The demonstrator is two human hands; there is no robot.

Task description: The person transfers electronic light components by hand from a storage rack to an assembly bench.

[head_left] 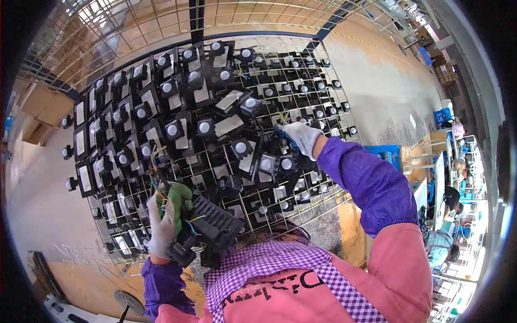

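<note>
My left hand (171, 215), in a white and green glove, is closed on a black ribbed lamp unit (214, 222) with loose coloured wires, close to my body at the lower left of the rack. My right hand (301, 137), in a white and blue glove, reaches over the wire rack and is closed at a dark part among the lamps; its fingertips are partly hidden. Several black lamp units (228, 125) with white panels and round white domes lie in rows on the wire rack (318, 215).
Tall wire mesh panels (253, 19) rise behind the rack. Cardboard boxes (47, 107) stand at the left, and a blue crate (383, 156) is to the right. Other people (451, 198) are at benches on the far right.
</note>
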